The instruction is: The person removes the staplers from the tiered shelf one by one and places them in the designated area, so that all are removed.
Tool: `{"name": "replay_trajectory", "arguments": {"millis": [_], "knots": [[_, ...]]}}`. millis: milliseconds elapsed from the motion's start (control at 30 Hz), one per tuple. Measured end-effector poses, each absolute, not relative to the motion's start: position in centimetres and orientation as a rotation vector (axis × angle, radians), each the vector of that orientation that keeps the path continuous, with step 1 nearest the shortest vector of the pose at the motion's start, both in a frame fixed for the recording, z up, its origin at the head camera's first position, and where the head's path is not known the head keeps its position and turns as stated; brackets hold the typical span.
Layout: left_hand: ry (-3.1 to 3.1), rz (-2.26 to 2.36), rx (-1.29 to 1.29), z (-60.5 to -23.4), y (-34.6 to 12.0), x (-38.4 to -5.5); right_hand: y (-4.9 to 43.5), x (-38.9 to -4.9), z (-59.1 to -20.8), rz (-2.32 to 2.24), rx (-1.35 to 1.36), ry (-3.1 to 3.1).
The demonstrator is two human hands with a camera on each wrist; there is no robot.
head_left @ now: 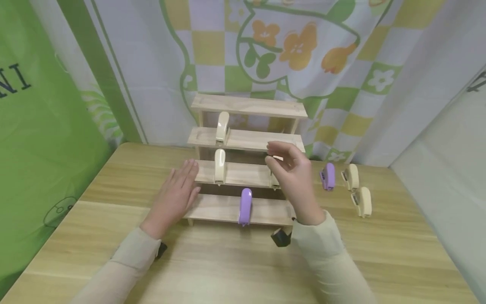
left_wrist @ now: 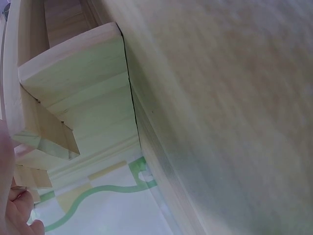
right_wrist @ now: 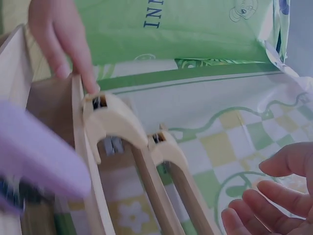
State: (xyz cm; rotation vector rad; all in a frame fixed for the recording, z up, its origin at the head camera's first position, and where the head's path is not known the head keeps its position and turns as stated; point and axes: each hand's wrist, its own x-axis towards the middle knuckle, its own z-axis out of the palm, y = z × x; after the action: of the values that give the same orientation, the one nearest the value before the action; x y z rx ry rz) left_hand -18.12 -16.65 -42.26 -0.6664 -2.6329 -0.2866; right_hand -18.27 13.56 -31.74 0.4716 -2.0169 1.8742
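Small cream and purple staplers stand on a stepped wooden rack [head_left: 247, 103]. One cream stapler [head_left: 222, 126] is on the second tier from the top, another [head_left: 220, 165] below it, and a purple stapler [head_left: 246, 206] on the lowest tier. My right hand [head_left: 296, 177] hovers at the rack's right side, thumb and fingers loosely curved and apart, with nothing between them in the right wrist view. Behind it, a further cream stapler [head_left: 275, 181] is mostly hidden. Flat and with straight fingers, my left hand [head_left: 172, 198] rests against the rack's left end.
Right of the rack, a purple stapler [head_left: 328, 176] and two cream staplers, one farther back [head_left: 351, 176] and one nearer [head_left: 363, 202], stand on the wooden table [head_left: 228, 270]. A patterned curtain [head_left: 209, 46] hangs behind, and green cloth [head_left: 34, 126] covers the left side.
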Motion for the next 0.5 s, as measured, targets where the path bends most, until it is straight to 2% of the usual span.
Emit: {"name": "replay_trajectory", "arguments": {"millis": [500], "knots": [[-2.633,-0.301,-0.659,-42.3,-16.6,-18.1,7.8,-21.2,-30.6,1.874,0.425,-2.173]]}}
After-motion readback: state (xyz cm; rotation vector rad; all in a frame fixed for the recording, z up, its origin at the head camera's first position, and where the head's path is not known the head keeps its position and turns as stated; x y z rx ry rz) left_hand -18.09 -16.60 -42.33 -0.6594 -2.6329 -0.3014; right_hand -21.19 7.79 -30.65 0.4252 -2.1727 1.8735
